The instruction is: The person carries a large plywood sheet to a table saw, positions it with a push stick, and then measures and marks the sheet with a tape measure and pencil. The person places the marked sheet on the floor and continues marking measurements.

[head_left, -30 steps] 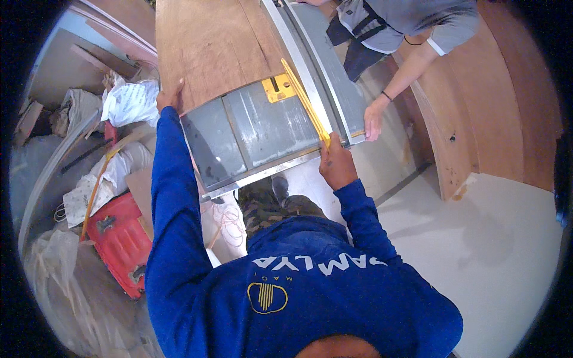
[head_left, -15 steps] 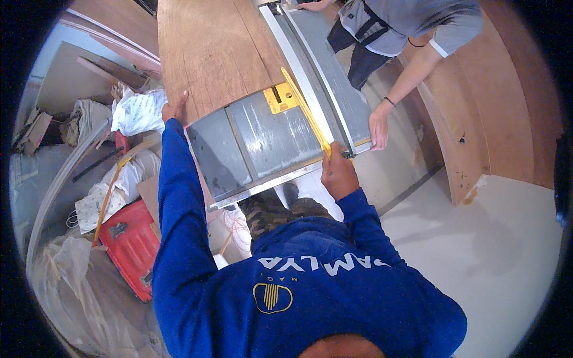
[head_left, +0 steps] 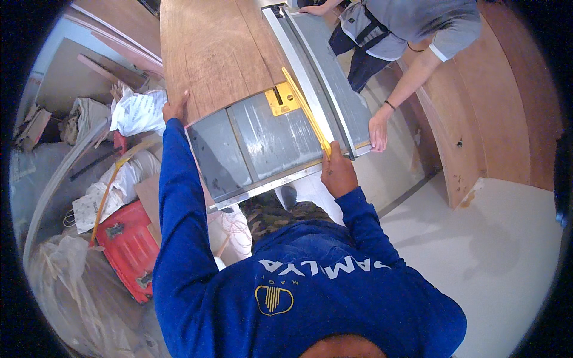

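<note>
A brown wooden panel (head_left: 209, 53) lies on the grey table of a table saw (head_left: 268, 149), over its far part. At the panel's near left corner, my left hand (head_left: 174, 107) grips its edge, the fingers partly hidden. My right hand (head_left: 339, 173) is closed round the near end of a long yellow push stick (head_left: 305, 113). That stick lies along the silver rip fence (head_left: 304, 71), pointing away from me. A yellow insert plate (head_left: 282, 100) with a slot sits in the table just beyond the panel's near edge.
Across the fence, a co-worker in a grey shirt (head_left: 412, 24) rests a hand (head_left: 378, 130) on the saw's right end. Curved wooden panels (head_left: 471, 107) stand at the right. On the left are a red case (head_left: 128, 247), white sacks (head_left: 140, 110) and plastic sheeting (head_left: 71, 286).
</note>
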### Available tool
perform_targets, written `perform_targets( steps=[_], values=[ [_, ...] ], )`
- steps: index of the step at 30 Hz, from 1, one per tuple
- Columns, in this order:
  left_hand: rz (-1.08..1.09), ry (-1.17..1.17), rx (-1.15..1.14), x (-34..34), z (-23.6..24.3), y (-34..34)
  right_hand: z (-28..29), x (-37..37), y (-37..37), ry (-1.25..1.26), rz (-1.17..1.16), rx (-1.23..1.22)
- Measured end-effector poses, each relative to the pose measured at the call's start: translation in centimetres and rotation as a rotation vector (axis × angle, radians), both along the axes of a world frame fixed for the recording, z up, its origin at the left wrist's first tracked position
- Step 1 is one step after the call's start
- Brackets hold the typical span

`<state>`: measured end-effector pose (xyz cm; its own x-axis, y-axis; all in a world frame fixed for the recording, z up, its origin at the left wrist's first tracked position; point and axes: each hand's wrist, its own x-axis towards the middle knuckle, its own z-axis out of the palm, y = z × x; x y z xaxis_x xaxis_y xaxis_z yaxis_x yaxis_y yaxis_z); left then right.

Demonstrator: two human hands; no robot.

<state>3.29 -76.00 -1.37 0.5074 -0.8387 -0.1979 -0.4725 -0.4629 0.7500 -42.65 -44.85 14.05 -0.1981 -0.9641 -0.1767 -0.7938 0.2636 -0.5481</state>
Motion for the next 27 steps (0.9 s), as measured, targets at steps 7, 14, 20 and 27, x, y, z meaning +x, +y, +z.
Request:
perform_targets(
  steps=[7, 14, 20, 27],
  values=[
    [0.007, 0.121, -0.059, -0.8, 0.8, 0.7, 0.3, 0.5, -0.1, 0.001, -0.02, 0.028],
    [-0.035, 0.315, -0.147, -0.3, -0.8, 0.1, 1.1, 0.5, -0.3, 0.034, -0.032, 0.045],
    [0.007, 0.227, -0.085, -0.5, -0.9, 0.2, 1.6, 1.2, -0.7, 0.113, -0.017, 0.066],
    [0.028, 0.115, -0.001, -2.1, 1.8, 1.6, 1.4, 1.6, -0.4, 0.18, -0.031, 0.012]
  ],
)
